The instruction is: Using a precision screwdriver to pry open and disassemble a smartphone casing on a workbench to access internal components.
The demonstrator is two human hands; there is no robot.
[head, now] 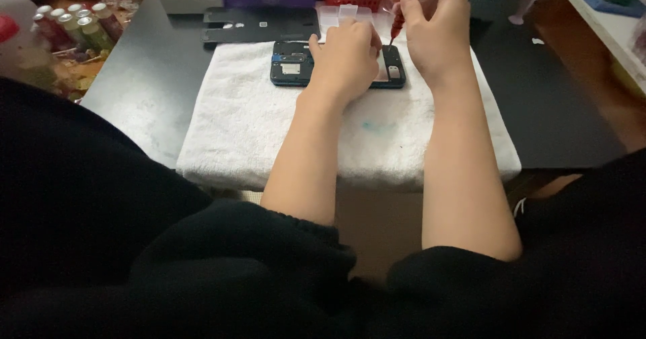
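Working over an opened phone (296, 64) that lies on a white towel (269, 130) near the far edge of the dark counter (148, 90), we judge the job part done: its back cover (259, 24) already lies off, just beyond the towel, and the insides show, while the rest of the dismantling seems left. Our left hand (346, 60) rests flat on the phone's middle, fingers curled down and pressing, holding nothing. Our right hand (437, 26) has its grip narrow, pinched round a red screwdriver (402, 13) held upright, tip down at the phone's right end. A clear parts box (346, 15) sits behind.
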